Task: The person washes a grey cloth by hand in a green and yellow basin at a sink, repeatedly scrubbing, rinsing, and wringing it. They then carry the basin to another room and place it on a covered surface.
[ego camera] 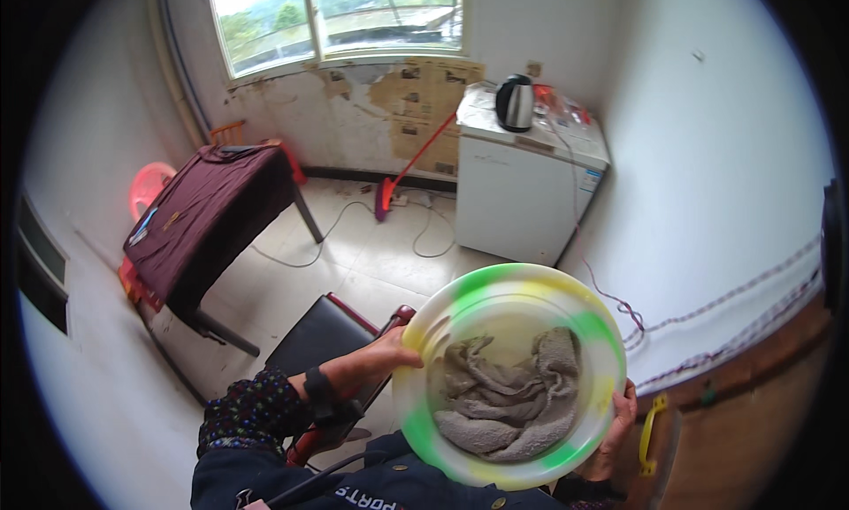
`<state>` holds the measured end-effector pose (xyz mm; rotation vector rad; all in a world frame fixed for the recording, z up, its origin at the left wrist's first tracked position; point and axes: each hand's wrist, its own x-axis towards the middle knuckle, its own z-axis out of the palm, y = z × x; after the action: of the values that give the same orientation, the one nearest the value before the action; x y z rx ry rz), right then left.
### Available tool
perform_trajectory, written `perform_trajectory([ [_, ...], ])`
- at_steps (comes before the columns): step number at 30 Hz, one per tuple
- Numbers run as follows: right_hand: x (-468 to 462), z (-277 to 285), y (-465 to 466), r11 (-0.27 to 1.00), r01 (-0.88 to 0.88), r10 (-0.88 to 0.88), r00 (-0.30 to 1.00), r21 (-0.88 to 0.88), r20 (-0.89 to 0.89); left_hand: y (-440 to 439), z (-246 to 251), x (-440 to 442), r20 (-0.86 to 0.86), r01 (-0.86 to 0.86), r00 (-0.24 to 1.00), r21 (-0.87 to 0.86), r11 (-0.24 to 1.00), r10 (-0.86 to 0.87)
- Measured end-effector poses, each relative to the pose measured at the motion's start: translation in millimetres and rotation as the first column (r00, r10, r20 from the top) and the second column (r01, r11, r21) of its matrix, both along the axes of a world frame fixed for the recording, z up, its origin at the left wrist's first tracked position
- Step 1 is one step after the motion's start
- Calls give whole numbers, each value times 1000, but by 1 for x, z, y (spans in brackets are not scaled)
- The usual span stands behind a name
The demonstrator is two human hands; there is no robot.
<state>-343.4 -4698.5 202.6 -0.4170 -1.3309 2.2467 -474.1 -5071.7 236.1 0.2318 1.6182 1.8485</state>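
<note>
A round plastic basin point(524, 281), patterned in white, green and yellow, is held close to my body. My left hand point(391, 351) grips its rim on the left, the thumb over the edge. On the opposite side my right hand point(620, 417) has hold of the rim, with most of its fingers hidden under or behind the basin. Inside lies a crumpled grey-brown towel point(517, 404), which looks wet.
A black-seated chair point(315, 337) stands just left of the basin. Beyond are a cloth-covered table point(212, 198), a red-handled broom point(386, 195) and a white chest freezer point(511, 192) bearing an electric kettle point(515, 103). Cords point(434, 245) cross the floor. A wooden door point(743, 437) is at right.
</note>
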Motion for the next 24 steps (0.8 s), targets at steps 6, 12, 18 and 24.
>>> perform_trajectory([
  [6, -123, 11, 13, 982, -186, 184, 980, -35, -72, 20, 6, -95, -2, -24, 1000, -53, 998, 24],
  [12, -289, -4, -3, 934, -355, 355, 935, -33, -1, 26, 0, -207, -31, -92, 995, 98, 991, 95],
  [18, -437, -13, -22, 827, -558, 562, 824, -67, 73, 20, -3, -286, 7, -210, 978, 95, 973, 210],
  [24, -556, -31, -54, 634, -765, 773, 623, -117, 117, 2, -13, -319, 44, -440, 898, 39, 897, 438],
])
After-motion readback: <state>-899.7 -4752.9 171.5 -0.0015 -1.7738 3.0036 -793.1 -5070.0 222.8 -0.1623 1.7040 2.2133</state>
